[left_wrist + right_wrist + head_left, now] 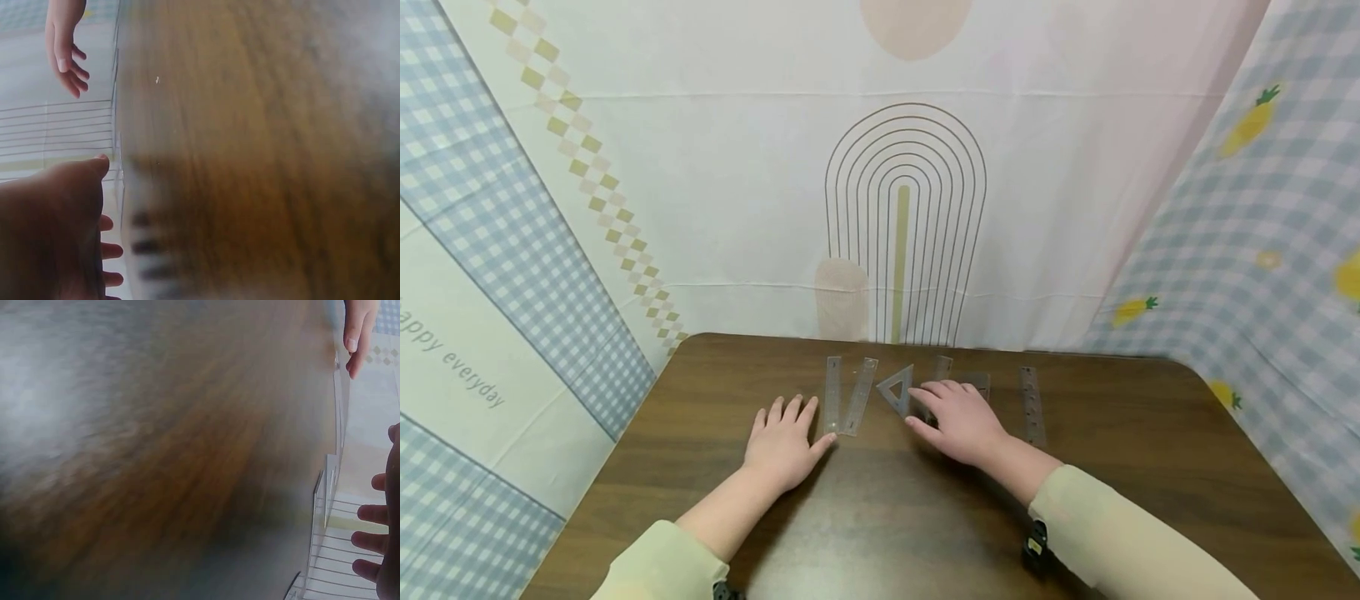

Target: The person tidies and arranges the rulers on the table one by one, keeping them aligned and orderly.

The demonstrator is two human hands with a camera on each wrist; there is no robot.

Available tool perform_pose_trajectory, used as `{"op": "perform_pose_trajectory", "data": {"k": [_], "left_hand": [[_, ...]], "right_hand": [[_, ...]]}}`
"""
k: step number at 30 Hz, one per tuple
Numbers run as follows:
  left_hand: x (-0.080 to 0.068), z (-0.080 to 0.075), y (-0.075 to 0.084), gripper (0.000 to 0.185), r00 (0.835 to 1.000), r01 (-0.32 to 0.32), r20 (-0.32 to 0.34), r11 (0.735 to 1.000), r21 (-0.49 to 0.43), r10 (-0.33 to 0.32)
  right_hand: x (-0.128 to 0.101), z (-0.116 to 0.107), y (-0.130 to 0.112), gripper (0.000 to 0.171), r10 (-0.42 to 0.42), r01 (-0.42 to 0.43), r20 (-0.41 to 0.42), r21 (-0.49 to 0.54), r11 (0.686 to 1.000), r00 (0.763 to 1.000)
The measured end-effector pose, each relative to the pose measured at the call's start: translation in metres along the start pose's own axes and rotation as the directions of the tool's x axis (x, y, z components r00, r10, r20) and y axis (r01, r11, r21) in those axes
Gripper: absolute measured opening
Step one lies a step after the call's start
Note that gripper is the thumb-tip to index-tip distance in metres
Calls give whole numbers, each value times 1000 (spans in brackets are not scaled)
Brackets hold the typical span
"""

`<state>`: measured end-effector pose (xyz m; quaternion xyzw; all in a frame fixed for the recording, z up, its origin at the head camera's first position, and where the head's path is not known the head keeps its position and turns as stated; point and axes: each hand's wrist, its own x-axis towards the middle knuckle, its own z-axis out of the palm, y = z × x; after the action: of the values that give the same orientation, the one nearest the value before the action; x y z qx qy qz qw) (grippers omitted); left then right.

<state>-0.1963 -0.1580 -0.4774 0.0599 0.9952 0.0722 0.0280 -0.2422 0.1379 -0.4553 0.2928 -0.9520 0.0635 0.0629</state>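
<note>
Left hand (781, 450) splayed, grip empty, beside clear rulers (832, 396); right hand (962, 423) loosely extended, grip also empty, by the triangle (906, 393) (all on the counter (865, 533)); pieces mostly spaced, presumably for easy reach.

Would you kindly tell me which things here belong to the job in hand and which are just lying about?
Likely part of the job:
set square near the right hand
two clear rulers beside the left hand
partly hidden clear pieces
far-right ruler

Likely just surroundings:
wooden table
patterned cloth
</note>
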Motion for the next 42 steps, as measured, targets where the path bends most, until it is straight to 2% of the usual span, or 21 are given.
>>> {"op": "perform_pose_trajectory", "data": {"k": [6, 15, 28, 42], "left_hand": [[3, -1, 0, 77, 1000, 8, 24, 1000, 5, -8], [10, -4, -2, 76, 997, 24, 70, 999, 36, -26], [14, -6, 0, 78, 995, 22, 97, 997, 68, -28], [14, -7, 4, 77, 995, 8, 94, 996, 93, -17]], "right_hand": [[11, 5, -5, 60, 14, -14, 26, -4, 1000, 1000], [27, 16, -13, 59, -13, 15, 55, -30, 999, 998], [59, 25, -27, 57, -79, 80, 19, -84, 993, 997], [105, 32, -29, 61, -24, 27, 55, -65, 998, 998]]}}
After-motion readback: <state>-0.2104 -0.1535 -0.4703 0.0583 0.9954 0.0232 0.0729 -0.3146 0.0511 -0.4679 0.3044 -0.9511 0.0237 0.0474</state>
